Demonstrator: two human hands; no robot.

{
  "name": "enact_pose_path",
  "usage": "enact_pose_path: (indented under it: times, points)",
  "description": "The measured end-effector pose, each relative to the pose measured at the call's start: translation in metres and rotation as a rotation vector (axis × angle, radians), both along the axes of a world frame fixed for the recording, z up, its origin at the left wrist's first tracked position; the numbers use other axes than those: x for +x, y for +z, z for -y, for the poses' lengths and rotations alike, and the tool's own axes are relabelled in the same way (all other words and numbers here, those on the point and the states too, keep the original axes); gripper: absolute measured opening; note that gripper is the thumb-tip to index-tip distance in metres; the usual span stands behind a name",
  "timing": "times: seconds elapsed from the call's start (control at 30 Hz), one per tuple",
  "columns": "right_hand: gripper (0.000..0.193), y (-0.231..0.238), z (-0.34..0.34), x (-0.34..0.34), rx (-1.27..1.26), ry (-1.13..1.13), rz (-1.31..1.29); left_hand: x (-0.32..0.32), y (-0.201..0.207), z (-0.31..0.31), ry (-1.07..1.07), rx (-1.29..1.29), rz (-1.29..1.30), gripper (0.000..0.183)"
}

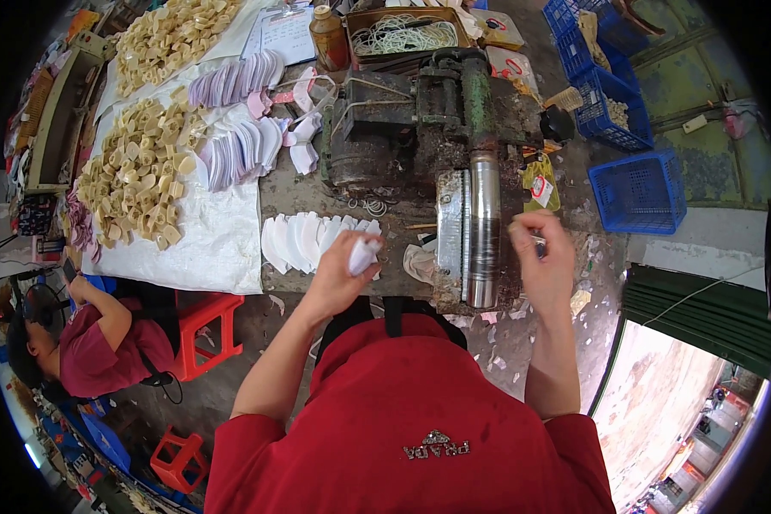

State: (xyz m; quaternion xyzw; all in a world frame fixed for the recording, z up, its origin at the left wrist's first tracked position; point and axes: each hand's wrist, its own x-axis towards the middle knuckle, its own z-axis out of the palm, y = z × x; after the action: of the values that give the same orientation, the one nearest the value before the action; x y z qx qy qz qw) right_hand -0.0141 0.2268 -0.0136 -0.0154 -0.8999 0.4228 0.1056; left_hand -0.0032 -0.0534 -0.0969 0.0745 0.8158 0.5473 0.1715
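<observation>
A left hand [338,278] gripping a white piece [363,256], right hand [548,257] curled, contents unclear, right of a shiny metal roller [484,214], fanned white pieces [298,240] at left.

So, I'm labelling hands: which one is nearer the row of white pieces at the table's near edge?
Left. The left hand is by the right end of the white row; the right hand is past the metal roller.

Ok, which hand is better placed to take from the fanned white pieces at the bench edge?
Left, probably. The left hand is right beside the fanned white pieces, though already holding a white piece. The right hand is across the metal roller.
</observation>
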Motion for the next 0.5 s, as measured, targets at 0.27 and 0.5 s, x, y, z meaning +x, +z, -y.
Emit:
enact_pose_path:
  times: [0.27, 0.5]
  points:
    - [0.019, 0.007, 0.088, 0.016, 0.092, 0.307, -0.193, 0.000, 0.060, -0.057, 0.052, 0.969, 0.242, 0.068]
    - [0.023, 0.000, 0.085, 0.015, 0.025, 0.202, -0.310, 0.004, 0.068, -0.076, 0.226, 0.904, 0.137, 0.057]
